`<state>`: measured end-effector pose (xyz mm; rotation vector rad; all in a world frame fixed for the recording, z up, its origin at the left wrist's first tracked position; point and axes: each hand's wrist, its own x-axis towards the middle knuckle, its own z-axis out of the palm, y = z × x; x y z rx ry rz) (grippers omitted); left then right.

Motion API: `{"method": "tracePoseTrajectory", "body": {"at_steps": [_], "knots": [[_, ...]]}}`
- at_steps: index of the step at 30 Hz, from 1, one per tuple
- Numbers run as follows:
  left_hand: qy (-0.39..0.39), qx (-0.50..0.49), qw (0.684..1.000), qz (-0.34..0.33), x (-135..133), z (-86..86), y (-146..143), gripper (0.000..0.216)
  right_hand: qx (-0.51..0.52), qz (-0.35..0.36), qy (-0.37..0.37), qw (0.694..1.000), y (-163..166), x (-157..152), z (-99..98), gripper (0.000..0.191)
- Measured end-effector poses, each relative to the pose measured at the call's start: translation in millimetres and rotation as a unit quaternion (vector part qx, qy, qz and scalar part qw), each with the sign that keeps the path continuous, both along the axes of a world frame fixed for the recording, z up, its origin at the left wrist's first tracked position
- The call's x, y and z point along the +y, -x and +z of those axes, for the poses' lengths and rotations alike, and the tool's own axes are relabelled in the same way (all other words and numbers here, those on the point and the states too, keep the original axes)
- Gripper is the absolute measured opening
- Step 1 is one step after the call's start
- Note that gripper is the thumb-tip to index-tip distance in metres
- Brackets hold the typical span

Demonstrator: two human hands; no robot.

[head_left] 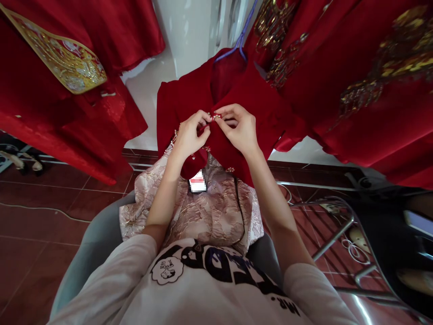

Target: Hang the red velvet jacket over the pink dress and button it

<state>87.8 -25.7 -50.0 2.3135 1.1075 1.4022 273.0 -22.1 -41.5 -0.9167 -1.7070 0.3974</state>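
Note:
A dark red jacket (189, 99) hangs in front of me on a purple hanger (241, 41), its lower part reaching my lap. My left hand (192, 134) and my right hand (239, 127) meet at the front opening. Between them is a small beaded fastener (216, 117); the fingertips of both hands pinch it, one from each side. More beaded trims, such as a lower bead cluster (230, 170), sit along the jacket's edges. Pink brocade fabric (209, 216) covers my lap below it. My fingers partly hide the fastener, so I cannot tell whether it is joined.
Red garments with gold embroidery hang at the left (131, 36) and the right (324, 58). A phone-like object (198, 183) lies on my lap. I sit in a grey chair (98, 239). A black-seated metal-framed chair (382, 234) stands right. A cable (50, 208) crosses the tiled floor.

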Motion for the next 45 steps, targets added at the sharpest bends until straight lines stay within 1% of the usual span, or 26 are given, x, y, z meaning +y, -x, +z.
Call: {"method": "tracePoseTrajectory", "body": {"at_steps": [3, 7, 11, 18, 23, 30, 33, 38, 40, 42, 45], "knots": [[-0.007, 0.02, 1.0, 0.005, -3.0, 0.4, -3.4, 0.017, -0.026, 0.017, 0.0, 1.0, -4.1, -5.7, 5.2, 0.026], [-0.028, 0.051, 0.997, 0.044, -8.0, 3.0, -9.1, 0.006, -0.048, 0.035, 0.006, 0.998, -9.6, -8.2, 9.0, 0.028], [-0.038, 0.083, 0.994, 0.058, -12.7, 7.0, -11.6, 0.005, -0.055, 0.044, 0.005, 0.997, -12.2, -7.2, 10.5, 0.024], [-0.057, 0.101, 0.992, 0.039, -10.1, 7.3, -9.0, 0.012, -0.063, 0.051, 0.007, 0.997, -12.1, -8.8, 11.5, 0.026], [-0.056, 0.102, 0.993, 0.016, -6.1, 4.9, -6.3, 0.013, -0.083, 0.058, 0.004, 0.995, -12.0, -9.1, 12.4, 0.023], [-0.064, 0.112, 0.992, 0.001, -1.2, 3.1, -6.1, 0.015, -0.116, 0.082, 0.007, 0.99, -16.5, -6.6, 19.7, 0.023], [-0.07, 0.134, 0.988, -0.012, 3.4, 7.2, -7.8, 0.017, -0.123, 0.084, 0.007, 0.989, -21.1, -5.4, 23.9, 0.024], [-0.07, 0.175, 0.982, -0.035, 14.2, 20.0, -17.2, 0.015, -0.12, 0.077, 0.008, 0.99, -30.0, 1.2, 31.4, 0.027], [-0.069, 0.162, 0.984, -0.035, 18.8, 23.1, -22.7, 0.014, -0.119, 0.055, -0.002, 0.991, -31.6, 9.2, 29.7, 0.029], [-0.064, 0.122, 0.99, -0.033, 23.4, 22.6, -27.3, 0.013, -0.103, 0.025, -0.023, 0.994, -31.2, 18.9, 21.6, 0.033], [-0.048, 0.047, 0.996, -0.05, 29.6, 15.6, -29.6, 0.013, -0.051, -0.019, -0.04, 0.998, -26.9, 26.5, -4.3, 0.041]]}}
